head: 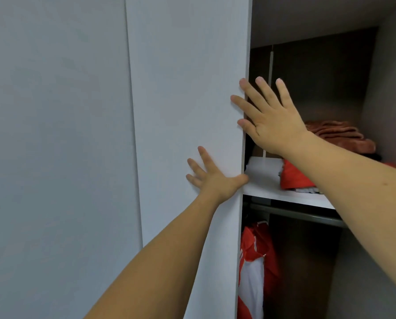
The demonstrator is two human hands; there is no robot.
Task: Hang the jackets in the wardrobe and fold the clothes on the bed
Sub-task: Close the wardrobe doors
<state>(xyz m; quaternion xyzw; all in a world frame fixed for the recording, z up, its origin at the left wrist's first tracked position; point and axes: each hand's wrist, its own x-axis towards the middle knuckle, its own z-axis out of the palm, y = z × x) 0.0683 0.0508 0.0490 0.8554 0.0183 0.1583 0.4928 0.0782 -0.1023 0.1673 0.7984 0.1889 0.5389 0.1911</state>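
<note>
Both hands are on the pale grey, flat-panelled sliding wardrobe door (pixel 187 134), so I judge the step in hand to be working the door, not handling garments; whether it is being opened or closed I cannot tell from this view.

The left hand (pixel 212 178) lies flat on the door's face near its right edge, fingers straight and spread, thumb hooked at the edge. The right hand (pixel 270 118) is higher, fingers straight and fanned apart, its fingertips touching the same edge while the palm stands in front of the open compartment. Neither hand holds anything.

The task's thing in sight is a red-and-white jacket (pixel 254 268), hanging below the dark grey metal rail (pixel 307 215) at the left of the compartment, just beside the door's edge and partly hidden by it. It hangs straight and loose; the hanger itself is not visible.

Above the rail, a white shelf (pixel 273 192) carries a folded red garment (pixel 296 176) with a rust-coloured plush blanket (pixel 340 134) behind it.

If more jackets are to go in, the next move, in my judgement, calls for a steady sideways push with both palms, keeping the panel clear of the hanging sleeve. The bed is out of view.
</note>
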